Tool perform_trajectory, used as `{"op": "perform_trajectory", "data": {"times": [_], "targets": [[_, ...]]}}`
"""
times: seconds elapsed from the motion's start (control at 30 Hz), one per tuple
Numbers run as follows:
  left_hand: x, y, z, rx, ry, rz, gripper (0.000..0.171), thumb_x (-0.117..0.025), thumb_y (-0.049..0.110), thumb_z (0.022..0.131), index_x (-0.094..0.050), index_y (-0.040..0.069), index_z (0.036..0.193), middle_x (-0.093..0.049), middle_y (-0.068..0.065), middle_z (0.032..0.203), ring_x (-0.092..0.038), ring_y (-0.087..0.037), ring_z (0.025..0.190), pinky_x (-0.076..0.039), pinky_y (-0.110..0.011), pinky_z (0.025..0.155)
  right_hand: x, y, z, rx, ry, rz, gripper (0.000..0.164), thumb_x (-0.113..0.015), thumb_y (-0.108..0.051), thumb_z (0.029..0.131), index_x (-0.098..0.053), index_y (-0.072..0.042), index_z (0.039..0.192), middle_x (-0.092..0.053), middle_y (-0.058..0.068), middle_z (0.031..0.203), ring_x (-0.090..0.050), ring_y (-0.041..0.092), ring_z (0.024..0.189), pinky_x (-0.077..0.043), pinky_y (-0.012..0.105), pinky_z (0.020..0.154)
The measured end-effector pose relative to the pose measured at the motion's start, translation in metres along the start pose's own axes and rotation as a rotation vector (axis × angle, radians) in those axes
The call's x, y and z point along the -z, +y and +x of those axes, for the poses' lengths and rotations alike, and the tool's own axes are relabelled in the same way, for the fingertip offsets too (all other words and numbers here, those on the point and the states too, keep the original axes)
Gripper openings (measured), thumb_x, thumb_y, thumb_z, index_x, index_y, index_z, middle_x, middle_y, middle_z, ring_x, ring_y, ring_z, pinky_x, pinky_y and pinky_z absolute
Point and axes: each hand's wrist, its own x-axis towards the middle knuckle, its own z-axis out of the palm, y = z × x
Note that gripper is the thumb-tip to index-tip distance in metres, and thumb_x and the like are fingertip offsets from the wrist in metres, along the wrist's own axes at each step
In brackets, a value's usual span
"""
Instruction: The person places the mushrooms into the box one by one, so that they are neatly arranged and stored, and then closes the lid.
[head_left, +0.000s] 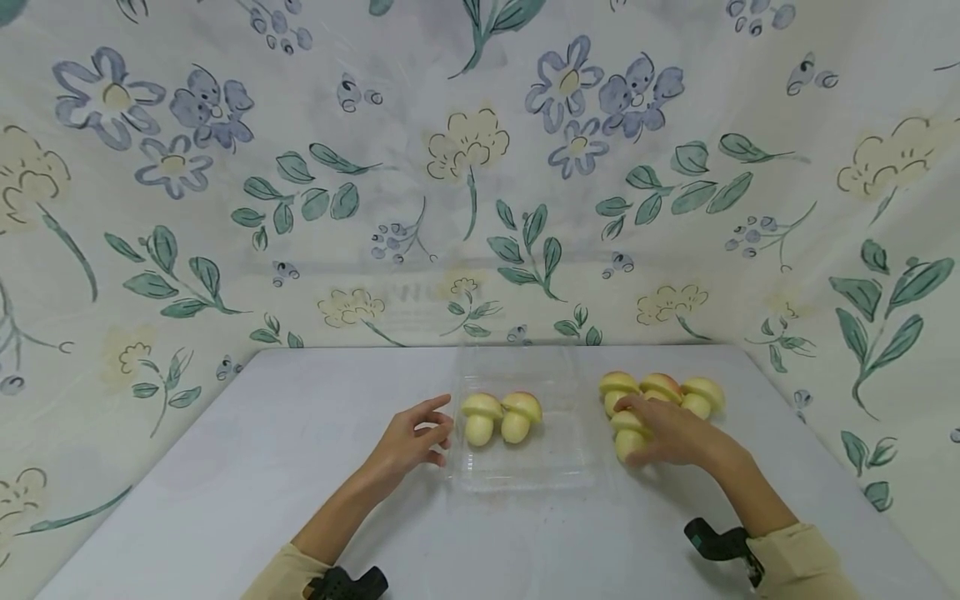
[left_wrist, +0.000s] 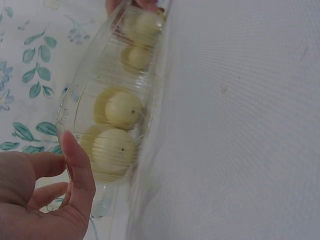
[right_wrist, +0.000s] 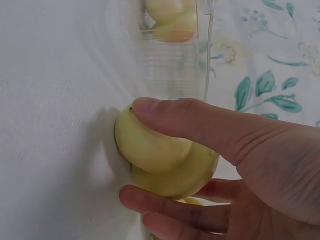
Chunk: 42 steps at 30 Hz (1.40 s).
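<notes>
A clear plastic container (head_left: 517,479) stands at the middle of the table with two yellow, mushroom-shaped pieces (head_left: 481,419) inside, caps pointing away from me. My left hand (head_left: 412,442) is at its left side, fingers loosely bent; in the left wrist view a finger (left_wrist: 79,172) touches the rim. On the right, my right hand (head_left: 671,429) grips the nearest mushroom-shaped piece (head_left: 628,446). The right wrist view has the thumb along this piece (right_wrist: 150,145) and fingers on its other side. Three more mushroom-shaped pieces (head_left: 702,396) lie behind that hand, partly covered.
The white table (head_left: 300,483) ends against a flower-print cloth (head_left: 465,250) at the back and sides. Black wrist-worn devices (head_left: 720,542) sit on both forearms. The container's thin transparent walls are hard to make out.
</notes>
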Motion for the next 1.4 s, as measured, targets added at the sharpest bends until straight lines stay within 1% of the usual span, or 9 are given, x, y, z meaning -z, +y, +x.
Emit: {"op": "perform_trajectory", "data": {"times": [0.2, 0.43, 0.57, 0.8, 0.93, 1.07, 1.2, 1.27, 1.4], "targets": [[0.001, 0.001, -0.001, -0.002, -0.004, -0.001, 0.056, -0.058, 0.01, 0.097, -0.038, 0.002, 0.149, -0.054, -0.016, 0.115, -0.059, -0.014, 0.081, -0.057, -0.024, 0.063, 0.0, 0.001, -0.001, 0.015, -0.003, 0.022, 0.067, -0.084, -0.028, 0.073, -0.052, -0.01, 0.129, -0.065, 0.003, 0.105, -0.05, 0.013, 0.082, -0.043, 0.03, 0.071], [0.001, 0.0, -0.001, -0.007, -0.013, 0.004, 0.056, -0.058, 0.009, 0.098, -0.037, 0.002, 0.149, -0.054, -0.017, 0.115, -0.059, -0.013, 0.08, -0.057, -0.024, 0.063, 0.001, 0.0, -0.001, 0.032, 0.007, 0.014, 0.065, -0.083, -0.026, 0.073, -0.053, -0.01, 0.128, -0.065, 0.002, 0.105, -0.05, 0.013, 0.083, -0.042, 0.029, 0.071], [0.0, -0.001, -0.001, -0.001, -0.008, -0.009, 0.056, -0.058, 0.008, 0.097, -0.038, 0.002, 0.149, -0.053, -0.017, 0.115, -0.059, -0.012, 0.08, -0.057, -0.023, 0.063, 0.003, -0.001, -0.002, 0.034, 0.007, 0.017, 0.064, -0.083, -0.026, 0.072, -0.054, -0.011, 0.127, -0.063, 0.001, 0.102, -0.049, 0.013, 0.082, -0.041, 0.029, 0.07], [-0.001, 0.0, -0.002, -0.007, -0.007, -0.03, 0.055, -0.057, 0.008, 0.098, -0.037, 0.001, 0.149, -0.054, -0.019, 0.117, -0.058, -0.013, 0.081, -0.057, -0.024, 0.062, 0.006, -0.001, -0.002, 0.036, 0.019, -0.004, 0.066, -0.083, -0.029, 0.071, -0.054, -0.01, 0.127, -0.064, 0.001, 0.103, -0.05, 0.013, 0.081, -0.041, 0.028, 0.068], [0.0, 0.001, -0.002, -0.012, -0.005, -0.028, 0.055, -0.057, 0.009, 0.098, -0.038, 0.002, 0.149, -0.053, -0.02, 0.118, -0.058, -0.013, 0.081, -0.057, -0.025, 0.062, 0.008, 0.0, -0.001, 0.018, 0.025, -0.028, 0.067, -0.083, -0.032, 0.073, -0.053, -0.011, 0.129, -0.064, 0.004, 0.109, -0.05, 0.014, 0.084, -0.041, 0.029, 0.068], [0.001, 0.0, -0.001, -0.011, -0.008, -0.028, 0.055, -0.058, 0.009, 0.098, -0.038, 0.002, 0.149, -0.053, -0.019, 0.117, -0.058, -0.012, 0.081, -0.057, -0.024, 0.063, 0.01, -0.003, -0.003, -0.004, 0.031, -0.032, 0.067, -0.083, -0.034, 0.074, -0.053, -0.013, 0.13, -0.064, 0.005, 0.118, -0.053, 0.015, 0.089, -0.044, 0.033, 0.073], [0.001, -0.002, 0.0, -0.01, -0.008, -0.024, 0.055, -0.058, 0.009, 0.098, -0.039, 0.002, 0.149, -0.054, -0.017, 0.115, -0.058, -0.012, 0.081, -0.057, -0.024, 0.063, 0.013, -0.006, -0.005, 0.012, 0.046, -0.033, 0.067, -0.083, -0.035, 0.075, -0.053, -0.013, 0.131, -0.064, 0.007, 0.123, -0.056, 0.017, 0.097, -0.048, 0.041, 0.08], [0.001, -0.003, 0.0, -0.012, -0.007, -0.021, 0.055, -0.058, 0.01, 0.098, -0.038, 0.002, 0.149, -0.054, -0.016, 0.114, -0.058, -0.013, 0.081, -0.057, -0.024, 0.063, 0.015, -0.007, -0.006, 0.03, 0.057, -0.038, 0.068, -0.083, -0.035, 0.075, -0.053, -0.013, 0.131, -0.064, 0.007, 0.124, -0.058, 0.018, 0.1, -0.049, 0.043, 0.082], [0.0, -0.003, 0.0, -0.007, -0.001, -0.019, 0.055, -0.059, 0.01, 0.097, -0.039, 0.003, 0.148, -0.054, -0.015, 0.113, -0.058, -0.013, 0.081, -0.057, -0.024, 0.063, 0.019, -0.009, -0.008, 0.059, 0.08, -0.038, 0.067, -0.084, -0.034, 0.075, -0.053, -0.014, 0.131, -0.064, 0.006, 0.122, -0.057, 0.017, 0.098, -0.048, 0.039, 0.08]]}}
